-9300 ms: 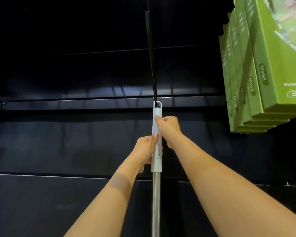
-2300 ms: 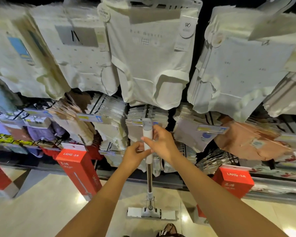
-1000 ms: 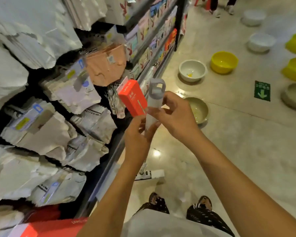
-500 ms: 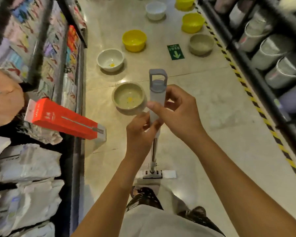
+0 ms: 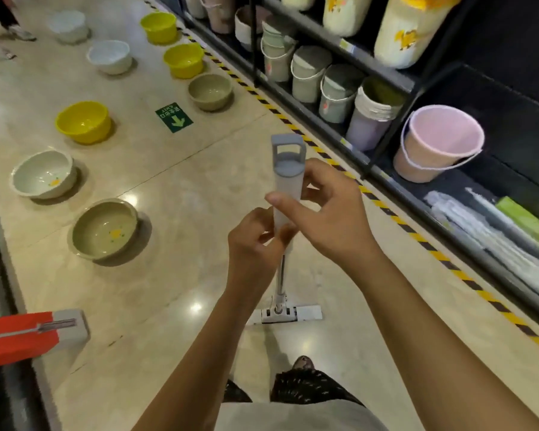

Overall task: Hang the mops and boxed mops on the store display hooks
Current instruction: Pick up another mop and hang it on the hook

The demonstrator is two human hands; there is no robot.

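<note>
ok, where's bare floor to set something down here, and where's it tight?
Bare floor between the olive bowl and the striped tape, around the mop head; also just this side of the green arrow sticker. Crowded: bowls line the left side, buckets pack the right shelf.

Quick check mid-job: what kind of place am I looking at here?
Likely a homeware store aisle: buckets stacked on shelves, basins set out on the floor, a red boxed mop at left.

mop handle [image 5: 287, 185]: matt pale plastic with a grey cap
mop pole [image 5: 281, 275]: shiny metal
floor [image 5: 181, 194]: glossy polished stone, mirroring lights
bowls [image 5: 83, 121], left: smooth glossy plastic
red box [image 5: 16, 337], lower left: matt cardboard
</note>
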